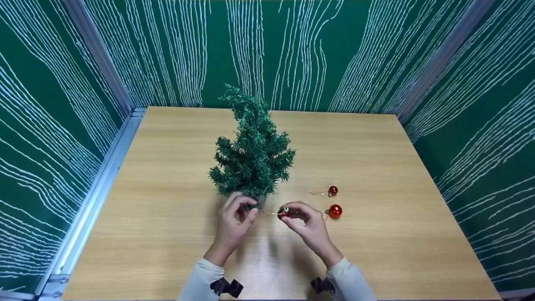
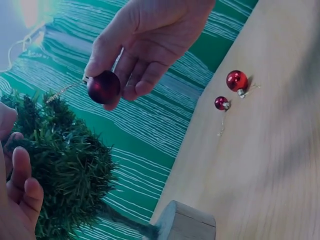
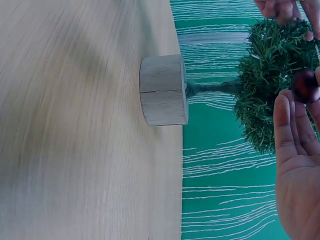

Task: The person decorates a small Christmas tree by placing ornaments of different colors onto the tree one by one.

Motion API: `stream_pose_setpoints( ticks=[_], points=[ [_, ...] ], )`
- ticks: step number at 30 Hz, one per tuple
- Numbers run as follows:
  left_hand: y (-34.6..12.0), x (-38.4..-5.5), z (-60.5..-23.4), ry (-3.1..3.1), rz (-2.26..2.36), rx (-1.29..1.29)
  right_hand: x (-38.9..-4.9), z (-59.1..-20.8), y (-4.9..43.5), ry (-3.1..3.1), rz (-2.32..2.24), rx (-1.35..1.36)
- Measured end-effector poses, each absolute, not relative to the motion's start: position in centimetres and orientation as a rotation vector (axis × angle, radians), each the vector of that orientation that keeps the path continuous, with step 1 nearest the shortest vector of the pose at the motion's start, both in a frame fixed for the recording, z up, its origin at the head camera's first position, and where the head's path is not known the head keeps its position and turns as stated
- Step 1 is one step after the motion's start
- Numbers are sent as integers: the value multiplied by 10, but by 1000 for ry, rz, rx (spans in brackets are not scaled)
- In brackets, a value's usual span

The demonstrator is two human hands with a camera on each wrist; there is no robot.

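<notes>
The dark red bauble [image 2: 104,87] is in the air above the table, just beside the tree's lower branches, its gold string [image 2: 65,92] pointing toward them. The right hand [image 1: 308,223] pinches it between thumb and fingertips, the hand otherwise partly open. I'd judge it very light, stiff-shelled, smooth enough to slip and perhaps brittle, so I'd favour a gentle pinch near the cap or string (squeezing the shell buys nothing). The tree [image 1: 253,154] looks soft and bendy, best steadied by a branch or its pale round base [image 3: 162,90]. The left hand [image 1: 234,217] is at its lower branches, fingers curled; whether they grip a twig I cannot tell. To the right, on the table [image 1: 376,251], lie a small red bauble [image 1: 332,191] and a larger red bauble [image 1: 335,211]. My count: three baubles, one tree, two hands.
</notes>
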State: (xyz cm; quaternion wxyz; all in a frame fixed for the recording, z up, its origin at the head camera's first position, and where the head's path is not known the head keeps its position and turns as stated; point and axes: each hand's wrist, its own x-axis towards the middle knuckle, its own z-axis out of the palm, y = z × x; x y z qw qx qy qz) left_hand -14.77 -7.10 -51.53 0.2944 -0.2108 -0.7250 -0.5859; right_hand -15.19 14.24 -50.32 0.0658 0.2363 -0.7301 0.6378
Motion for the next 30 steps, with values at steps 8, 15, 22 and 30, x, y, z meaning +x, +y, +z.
stream_pose_setpoints(
  ticks=[8, 15, 22, 30],
  points=[
    [-65, -137, -507, -1880, -1499, -671, -161, -526, 149, -2205, 1911, 725],
    [-58, -127, -523, -1927, -1545, -636, -157, -523, 150, -2200, 1911, 715],
    [-52, -124, -526, -1974, -1462, -653, -154, -521, 152, -2171, 1908, 747],
    [-45, -123, -525, -2046, -1503, -593, -151, -519, 151, -2157, 1928, 733]
  ],
)
